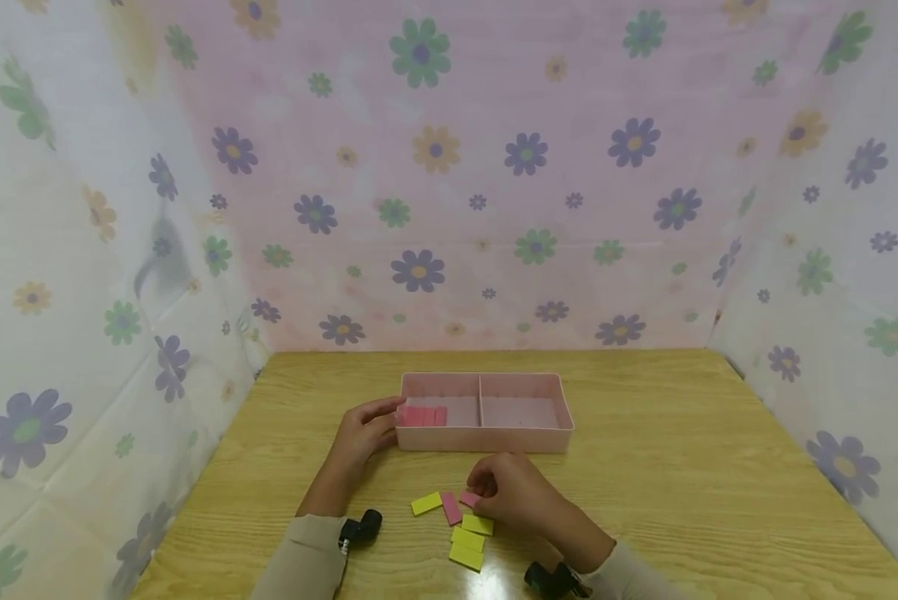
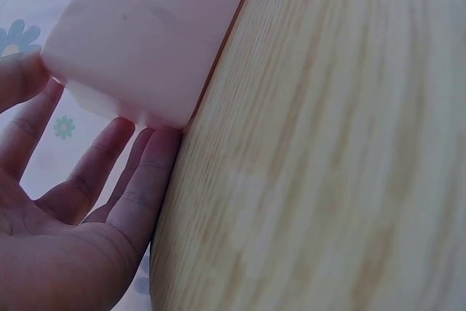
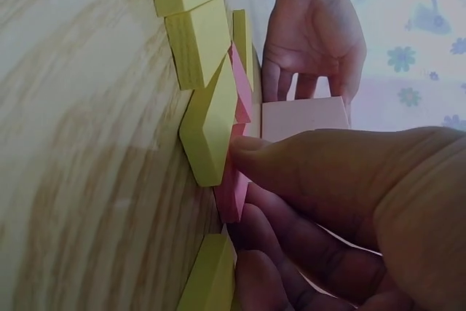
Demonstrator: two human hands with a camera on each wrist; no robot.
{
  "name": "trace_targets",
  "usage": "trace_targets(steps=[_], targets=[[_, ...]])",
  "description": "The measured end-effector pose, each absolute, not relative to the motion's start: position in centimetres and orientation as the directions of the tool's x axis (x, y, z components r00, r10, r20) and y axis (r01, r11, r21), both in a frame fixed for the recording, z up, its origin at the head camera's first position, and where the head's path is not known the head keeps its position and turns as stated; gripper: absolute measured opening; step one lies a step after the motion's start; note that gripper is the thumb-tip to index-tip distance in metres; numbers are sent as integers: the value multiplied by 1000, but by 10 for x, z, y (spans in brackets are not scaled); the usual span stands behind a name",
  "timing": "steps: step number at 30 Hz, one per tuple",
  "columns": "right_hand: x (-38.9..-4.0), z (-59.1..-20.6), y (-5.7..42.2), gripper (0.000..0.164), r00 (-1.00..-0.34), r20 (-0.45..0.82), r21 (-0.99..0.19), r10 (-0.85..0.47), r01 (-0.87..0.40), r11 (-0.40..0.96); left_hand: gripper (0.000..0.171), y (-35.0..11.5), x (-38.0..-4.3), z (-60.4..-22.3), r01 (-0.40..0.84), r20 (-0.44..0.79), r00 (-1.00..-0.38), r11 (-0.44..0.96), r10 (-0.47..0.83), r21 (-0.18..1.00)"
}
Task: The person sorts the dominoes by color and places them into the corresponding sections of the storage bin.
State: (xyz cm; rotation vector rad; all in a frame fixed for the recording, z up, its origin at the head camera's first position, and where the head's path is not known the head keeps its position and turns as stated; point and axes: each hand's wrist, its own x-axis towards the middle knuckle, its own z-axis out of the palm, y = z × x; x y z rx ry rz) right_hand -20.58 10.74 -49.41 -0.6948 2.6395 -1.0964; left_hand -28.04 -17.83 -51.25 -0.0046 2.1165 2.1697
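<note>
From where I stand, the right hand (image 1: 520,497) is pinching a pink block (image 3: 231,198) between thumb and fingers, down on the wooden surface (image 1: 666,492). The left hand (image 1: 361,433) has its fingers fairly straight — the tips touch the left end of the pink box (image 1: 486,440). A row of pink pieces (image 1: 422,417) lies in the box's left part.

A yellow block (image 1: 477,524) is right by the pinched one; I can't tell if they touch. Another pink one (image 1: 451,508) lies close too, so it's a tight spot. I'd squeeze gently, keep the other fingers tucked away, and lift straight up — dragging it could bump its neighbours. The left hand should press only lightly, or the box might slide.
</note>
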Motion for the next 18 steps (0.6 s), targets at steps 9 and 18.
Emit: trace_targets(steps=[9,18], targets=[[-206,-494,110,17,-880,19,-704,-475,-349,618,39,-179,-280,-513,-68,-66,-992,-21,107,997],[-208,-493,112,17,-887,53,-693,-459,-364,622,36,-179,-281,-513,-69,-66,-994,-28,92,997]])
